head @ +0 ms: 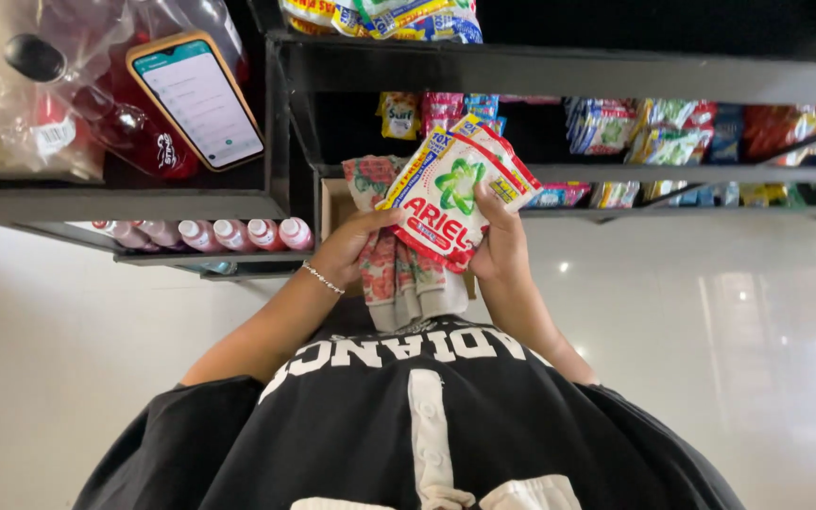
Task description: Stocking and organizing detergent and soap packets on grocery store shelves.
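Both of my hands are raised in front of a dark shelf unit. My right hand (502, 247) grips the right edge of a small stack of white, red and green detergent sachets (444, 194), thumb on the front. My left hand (349, 247), with a thin bracelet at the wrist, supports the sachets from the left and also presses a folded floral cloth (391, 274) that hangs down behind them. The sachets are tilted, top corner pointing up and right toward the shelf.
A smartphone (196, 99) with a lit screen leans on the upper left shelf beside a dark bottle in a plastic bag (96, 109). Small pink bottles (210, 233) line the shelf below. Colourful sachets (635, 127) fill the right shelves (559, 74). White tile floor (710, 312) lies underneath.
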